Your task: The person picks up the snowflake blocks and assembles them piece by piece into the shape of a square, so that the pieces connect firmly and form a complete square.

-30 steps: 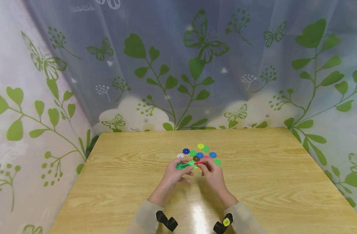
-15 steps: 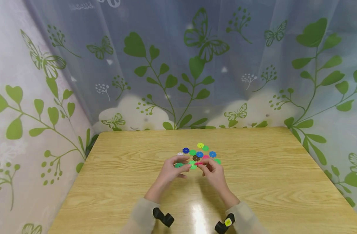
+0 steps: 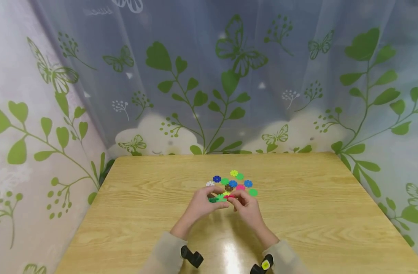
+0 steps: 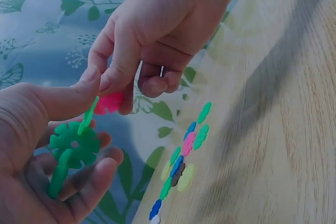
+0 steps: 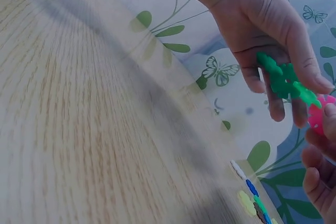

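My left hand holds a small joined group of green notched plastic discs, set at angles to one another. One lighter green disc stands edge-on beside the left thumb in the left wrist view. My right hand pinches a pink notched disc between thumb and fingers. The pink disc meets the edge of the lighter green one, with both hands' fingertips close together. Both hands are raised over the table, and the fingers partly cover the discs in the head view.
On the wooden table, loose notched discs lie just beyond the hands. Among them are a white disc, a dark blue disc, a brown disc, a yellow disc and a pink disc. A patterned curtain hangs behind.
The hands sit slightly lower in the head view, and the left hand has turned the green discs a little. The pink disc stays pinched in the right fingers against the green group.
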Demonstrator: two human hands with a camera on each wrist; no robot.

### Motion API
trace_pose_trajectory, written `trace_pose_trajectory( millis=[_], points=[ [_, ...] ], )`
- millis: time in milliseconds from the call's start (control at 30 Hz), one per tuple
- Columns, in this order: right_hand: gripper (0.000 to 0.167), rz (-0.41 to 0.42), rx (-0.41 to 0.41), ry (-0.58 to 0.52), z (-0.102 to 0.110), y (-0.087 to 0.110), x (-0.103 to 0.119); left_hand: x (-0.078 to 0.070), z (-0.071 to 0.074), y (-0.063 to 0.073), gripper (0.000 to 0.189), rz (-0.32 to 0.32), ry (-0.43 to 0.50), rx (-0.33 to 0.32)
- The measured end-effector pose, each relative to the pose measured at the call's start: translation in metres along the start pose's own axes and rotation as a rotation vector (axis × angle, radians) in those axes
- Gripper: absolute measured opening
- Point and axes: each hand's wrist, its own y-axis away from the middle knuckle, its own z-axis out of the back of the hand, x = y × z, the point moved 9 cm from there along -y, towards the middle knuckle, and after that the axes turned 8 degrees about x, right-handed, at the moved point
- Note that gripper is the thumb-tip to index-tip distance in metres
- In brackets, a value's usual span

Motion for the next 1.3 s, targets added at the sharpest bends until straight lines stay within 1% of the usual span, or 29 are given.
trace_pose_trajectory(
  millis=[100,300,433,500,767,900,967,1133,1233,1300],
  points=[
    [0.005,0.006,0.004,-0.004,0.000,0.001,0.002,-0.001,0.000,0.001,0.043,0.004,-0.011,0.005],
    [0.006,0.030,0.015,-0.018,0.000,0.002,0.002,-0.004,-0.003,0.002,0.040,-0.027,-0.020,0.024],
    [0.005,0.034,0.027,-0.023,0.000,0.002,0.002,-0.003,-0.003,0.001,0.039,-0.030,-0.016,0.025],
    [0.004,0.014,0.026,-0.017,0.002,0.001,0.000,-0.003,-0.003,0.000,0.038,-0.029,-0.012,0.025],
    [0.012,-0.112,-0.005,0.031,0.013,0.004,-0.011,0.003,0.001,0.001,0.034,-0.006,-0.027,0.005],
    [0.011,-0.159,-0.017,0.049,0.021,0.004,-0.025,0.004,0.002,0.003,0.033,0.008,-0.018,0.002],
    [0.010,-0.175,-0.031,0.053,0.029,0.004,-0.038,0.005,0.002,0.003,0.033,0.013,-0.019,0.001],
    [0.014,-0.182,-0.089,0.095,0.051,0.001,-0.067,0.007,0.003,0.004,0.034,0.026,-0.023,-0.003],
    [0.015,-0.191,-0.098,0.157,0.061,-0.002,-0.074,0.008,0.004,0.004,0.033,0.026,-0.017,-0.007],
    [0.015,-0.221,-0.082,0.198,0.066,-0.004,-0.078,0.007,0.005,0.005,0.032,0.020,-0.014,-0.008]
  ],
)
